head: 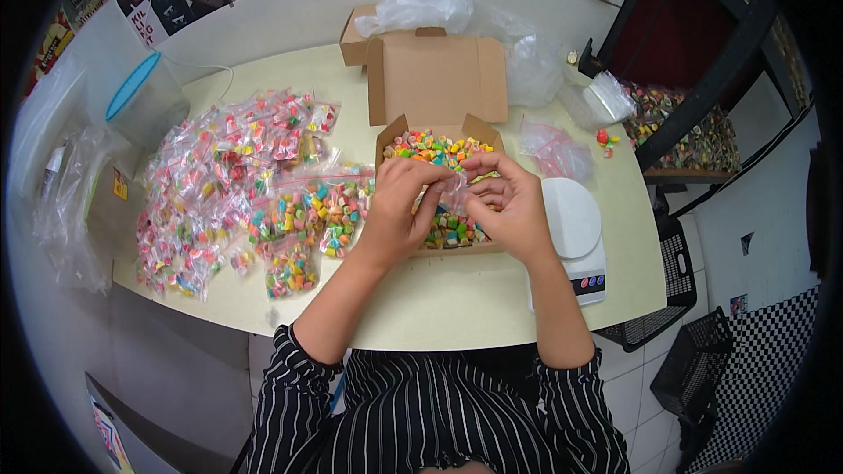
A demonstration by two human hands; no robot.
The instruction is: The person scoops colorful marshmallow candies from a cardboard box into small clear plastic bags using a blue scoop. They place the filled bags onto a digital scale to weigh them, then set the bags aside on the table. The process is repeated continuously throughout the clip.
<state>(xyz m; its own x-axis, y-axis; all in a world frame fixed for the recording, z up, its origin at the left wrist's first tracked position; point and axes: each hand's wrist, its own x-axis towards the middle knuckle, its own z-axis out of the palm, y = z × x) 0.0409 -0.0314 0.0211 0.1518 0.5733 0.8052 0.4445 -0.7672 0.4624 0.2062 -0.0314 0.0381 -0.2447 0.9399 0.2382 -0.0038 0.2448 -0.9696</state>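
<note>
My left hand (405, 207) pinches a small clear plastic bag (453, 192) between thumb and forefinger. My right hand (508, 205) has its thumb and middle fingertips at the bag's right edge, with the forefinger lifted off. The bag looks crumpled, and its mouth is hard to make out. Both hands are over an open cardboard box (440, 78) full of small colourful cylindrical candies (438, 144); they hide part of the contents. To the left lies a large heap of small filled plastic bags (224, 171). Larger filled zip bags (291, 217) are beside the box.
A white digital kitchen scale (571, 220) stands right of the box, with flat clear zip bags (556, 148) behind it. Loose candies (604, 139) lie near the right edge. A blue-lidded plastic container (148, 102) stands at the back left. Black plastic baskets (691, 365) are on the floor.
</note>
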